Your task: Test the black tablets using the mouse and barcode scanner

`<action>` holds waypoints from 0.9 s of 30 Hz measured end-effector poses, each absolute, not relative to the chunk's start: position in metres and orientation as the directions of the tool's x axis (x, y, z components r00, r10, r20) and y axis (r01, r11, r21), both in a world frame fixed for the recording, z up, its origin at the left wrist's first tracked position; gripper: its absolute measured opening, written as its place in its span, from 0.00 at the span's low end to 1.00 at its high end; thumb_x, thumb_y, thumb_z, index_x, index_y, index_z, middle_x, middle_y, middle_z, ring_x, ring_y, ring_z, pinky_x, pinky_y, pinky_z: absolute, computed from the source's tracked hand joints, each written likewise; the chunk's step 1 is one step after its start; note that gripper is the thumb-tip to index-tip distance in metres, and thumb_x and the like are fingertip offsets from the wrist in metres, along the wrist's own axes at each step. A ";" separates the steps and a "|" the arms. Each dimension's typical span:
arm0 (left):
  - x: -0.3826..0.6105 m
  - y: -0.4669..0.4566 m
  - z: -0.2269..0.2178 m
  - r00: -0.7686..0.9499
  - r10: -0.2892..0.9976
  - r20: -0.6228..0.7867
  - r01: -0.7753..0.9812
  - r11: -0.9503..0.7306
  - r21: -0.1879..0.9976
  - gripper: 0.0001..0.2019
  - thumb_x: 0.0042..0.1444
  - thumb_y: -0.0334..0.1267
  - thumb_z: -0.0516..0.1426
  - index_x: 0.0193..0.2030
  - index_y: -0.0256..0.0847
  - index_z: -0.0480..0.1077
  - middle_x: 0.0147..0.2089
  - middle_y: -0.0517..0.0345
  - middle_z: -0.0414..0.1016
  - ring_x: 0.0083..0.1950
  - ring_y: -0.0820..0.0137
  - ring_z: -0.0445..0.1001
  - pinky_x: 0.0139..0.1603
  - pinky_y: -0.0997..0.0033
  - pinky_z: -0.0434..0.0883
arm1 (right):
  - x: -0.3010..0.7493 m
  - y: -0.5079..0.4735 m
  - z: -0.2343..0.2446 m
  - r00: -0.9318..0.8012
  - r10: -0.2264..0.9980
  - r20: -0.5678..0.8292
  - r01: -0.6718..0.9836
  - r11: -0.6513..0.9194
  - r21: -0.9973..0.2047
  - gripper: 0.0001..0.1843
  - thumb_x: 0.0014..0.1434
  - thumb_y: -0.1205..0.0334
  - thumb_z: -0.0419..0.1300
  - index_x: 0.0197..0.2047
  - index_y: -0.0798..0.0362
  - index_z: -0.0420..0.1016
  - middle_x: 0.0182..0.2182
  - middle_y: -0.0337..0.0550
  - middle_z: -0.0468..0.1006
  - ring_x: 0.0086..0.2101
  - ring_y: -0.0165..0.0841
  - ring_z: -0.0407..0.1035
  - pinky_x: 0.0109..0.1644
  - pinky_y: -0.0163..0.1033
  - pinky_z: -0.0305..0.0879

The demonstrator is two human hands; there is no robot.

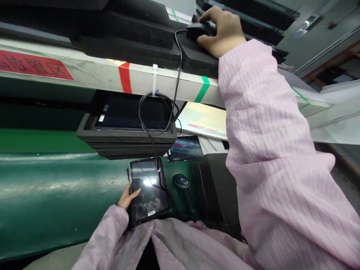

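My right hand (225, 32) reaches up to the shelf, its fingers wrapped round a black computer mouse (200, 30) on dark foam. Down at the bench, my left hand (128, 196) grips the left edge of a tablet (149, 189), thumb on top. A dark edge shows beneath this tablet; whether it is a second tablet I cannot tell. The tablet's screen is dark with a bright reflection, and a small white label sits near its lower edge. From the mouse a black cable (180, 56) hangs down in a coil tied to the shelf edge.
Several black foam trays (126, 138) are stacked behind the tablet, the top one holding another tablet (132, 112). A barcode scanner (181, 182) lies to the right, below a further tablet (185, 148). The white shelf edge (95, 75) crosses above the green bench (62, 198).
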State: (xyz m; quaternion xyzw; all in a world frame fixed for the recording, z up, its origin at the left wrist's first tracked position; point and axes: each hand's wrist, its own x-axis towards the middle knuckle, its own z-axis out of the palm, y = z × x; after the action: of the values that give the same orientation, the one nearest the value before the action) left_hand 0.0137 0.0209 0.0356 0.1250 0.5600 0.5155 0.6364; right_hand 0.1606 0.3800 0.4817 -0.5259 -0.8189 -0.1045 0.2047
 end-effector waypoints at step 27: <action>0.016 0.021 0.039 -0.195 0.789 -0.582 -0.505 0.428 0.749 0.39 0.32 0.47 0.70 0.53 0.39 0.67 0.40 0.53 0.77 0.40 0.63 0.75 0.40 0.67 0.71 | 0.160 0.381 0.483 -0.269 0.864 0.425 0.952 0.306 -0.019 0.26 0.54 0.63 0.59 0.58 0.46 0.68 0.54 0.43 0.66 0.58 0.40 0.58 0.64 0.47 0.56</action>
State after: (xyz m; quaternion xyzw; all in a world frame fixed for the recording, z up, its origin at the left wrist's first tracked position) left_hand 0.0155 0.0214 0.0394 0.1243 0.5718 0.5202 0.6221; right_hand 0.1604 0.3807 0.4827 -0.5765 -0.7875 -0.1210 0.1815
